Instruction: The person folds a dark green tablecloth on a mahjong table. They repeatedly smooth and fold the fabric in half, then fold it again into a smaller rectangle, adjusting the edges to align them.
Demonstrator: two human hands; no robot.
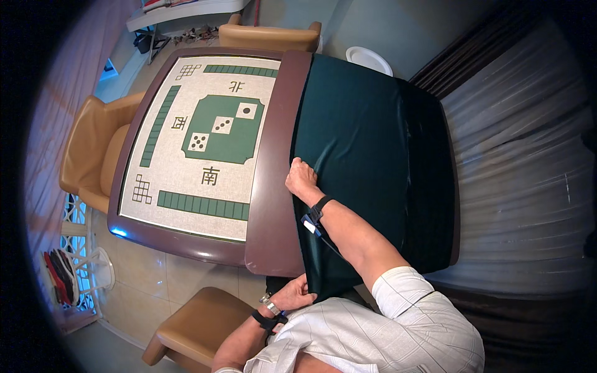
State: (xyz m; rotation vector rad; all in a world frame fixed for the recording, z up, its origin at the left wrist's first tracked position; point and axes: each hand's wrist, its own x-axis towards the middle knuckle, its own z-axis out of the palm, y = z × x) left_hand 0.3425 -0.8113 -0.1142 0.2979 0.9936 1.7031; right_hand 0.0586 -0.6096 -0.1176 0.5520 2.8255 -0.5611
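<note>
A dark green cloth (pixel 364 121) covers the right part of a mahjong table, its near edge hanging over the side. My right hand (pixel 302 179), wearing a black strap with a small device, grips the cloth's left edge about midway along the table. Creases run up from that grip. Down at the near corner, my left hand (pixel 295 293) pinches the hanging hem; a metal watch and another strap circle its wrist. Left of the cloth lies a bare strip of brown board (pixel 275 182). Beyond it shows the beige printed playing mat (pixel 224 177) with green bars and dice pictures.
Tan armchairs stand at the left (pixel 88 154), the far side (pixel 270 37) and near me (pixel 205 321). Sheer curtains (pixel 527 177) hang close on the right. A white round stool (pixel 368 59) sits beyond the table, and a white side table (pixel 186 16) is farther back.
</note>
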